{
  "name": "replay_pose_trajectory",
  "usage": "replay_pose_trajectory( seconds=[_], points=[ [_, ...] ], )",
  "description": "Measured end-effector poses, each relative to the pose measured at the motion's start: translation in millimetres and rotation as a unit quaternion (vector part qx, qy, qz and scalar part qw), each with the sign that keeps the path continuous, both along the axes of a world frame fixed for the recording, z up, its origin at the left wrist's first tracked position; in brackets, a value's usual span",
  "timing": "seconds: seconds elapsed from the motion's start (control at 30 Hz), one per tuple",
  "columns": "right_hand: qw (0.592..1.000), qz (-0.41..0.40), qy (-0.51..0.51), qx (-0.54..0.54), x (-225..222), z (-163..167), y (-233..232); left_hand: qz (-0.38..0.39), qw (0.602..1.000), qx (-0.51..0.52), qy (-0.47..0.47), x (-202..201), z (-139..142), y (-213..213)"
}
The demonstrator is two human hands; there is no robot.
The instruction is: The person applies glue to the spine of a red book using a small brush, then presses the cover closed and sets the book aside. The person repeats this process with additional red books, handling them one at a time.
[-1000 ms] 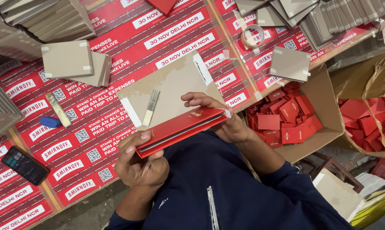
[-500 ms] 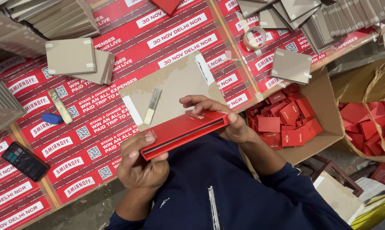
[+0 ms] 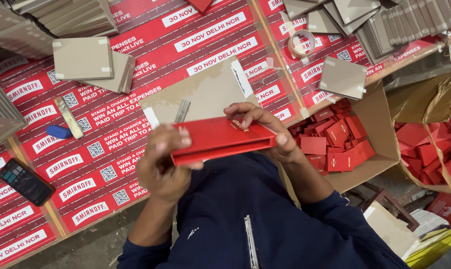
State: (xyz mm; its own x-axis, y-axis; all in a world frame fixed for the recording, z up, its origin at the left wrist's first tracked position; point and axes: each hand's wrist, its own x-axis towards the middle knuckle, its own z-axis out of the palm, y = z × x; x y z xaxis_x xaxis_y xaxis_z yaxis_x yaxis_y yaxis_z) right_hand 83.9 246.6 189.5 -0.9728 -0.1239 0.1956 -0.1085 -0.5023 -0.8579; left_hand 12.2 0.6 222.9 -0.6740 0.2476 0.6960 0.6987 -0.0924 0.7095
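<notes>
**Red sleeve held flat between both hands above the table**

While the person looks down from the head camera, both hands grip one flat red card sleeve [image 3: 223, 140] just in front of the dark blue shirt [image 3: 255, 214]. The left hand [image 3: 163, 167] is closed around the sleeve's end at 9 o'clock, fingers curled over its top face. The right hand [image 3: 270, 132] clasps the end at 3 o'clock, thumb on the edge and fingers spread over the top near a small gold mark. The sleeve lies nearly level, tilted slightly, and looks folded flat, with its long edge open toward the person.

Beyond it, at 12 o'clock, a grey-brown board [image 3: 205, 92] lies on the table [image 3: 111, 149], with a thin metal strip [image 3: 181, 110] on it. At 10 o'clock rest two square board pieces [image 3: 93, 62]; a blue object [image 3: 59, 132] and a phone [image 3: 25, 182] sit at 9 and 8 o'clock. A tape roll [image 3: 301, 43] is at 1 o'clock, and stacks of grey board [image 3: 380, 25] fill the far corner.

As for progress, I judge the work well under way: a cardboard box [image 3: 380, 129] at 3 o'clock holds many small red pieces [image 3: 335, 139], and a brown bag [image 3: 425, 99] beyond it holds more, while plenty of bare board remains unused.
</notes>
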Motion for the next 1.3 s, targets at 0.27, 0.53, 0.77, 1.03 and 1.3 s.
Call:
replay_pose_trajectory(
  seconds=[0.27, 0.53, 0.77, 1.03, 1.3],
  points=[
    [0.933, -0.258, 0.083, 0.238, -5, -36, 11, -0.051, 0.948, 0.107, -0.294, -44, -60, 18],
    [0.786, -0.279, 0.205, 0.512, 4, -47, 46, -0.132, 0.904, 0.105, -0.394, -78, -144, 46],
    [0.775, -0.267, 0.207, 0.534, -7, -66, 52, -0.146, 0.873, 0.155, -0.439, -87, -192, 64],
    [0.774, -0.261, 0.228, 0.529, -22, -93, 54, -0.139, 0.883, 0.155, -0.421, -97, -209, 59],
    [0.658, -0.217, 0.363, 0.623, -30, -99, 62, -0.150, 0.893, 0.037, -0.423, -100, -206, 60]
  ],
)
